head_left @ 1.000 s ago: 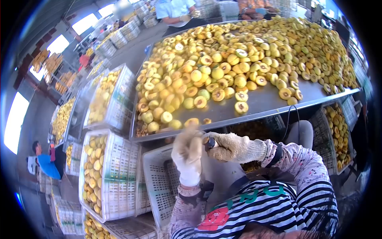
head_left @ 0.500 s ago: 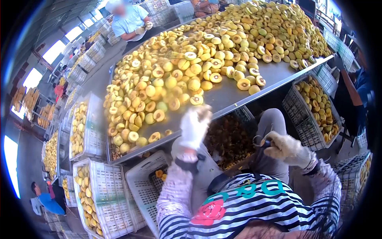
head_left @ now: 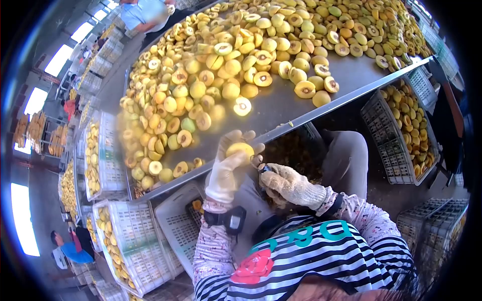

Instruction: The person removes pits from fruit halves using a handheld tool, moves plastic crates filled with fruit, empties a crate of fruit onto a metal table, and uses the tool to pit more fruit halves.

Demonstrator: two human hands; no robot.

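Observation:
My left hand, in a white glove, holds a yellow peach half between thumb and fingers, just in front of the table's metal edge. My right hand, in a knitted cream glove, is closed round a pitting tool with a dark handle and a curved metal loop. The loop is right at the fruit's lower right side. Beyond my hands, a big heap of halved peaches covers much of the metal table, many with the pit side up.
Below the table edge, between my knees, is a container of dark scraps. Crates of peach halves stand at left and right. A white crate stands by my left knee. Across the table is a person in light blue.
My left hand has come back from the table edge and now shows a peach half in its grip. My right hand has moved left, bringing the pitting tool to the fruit.

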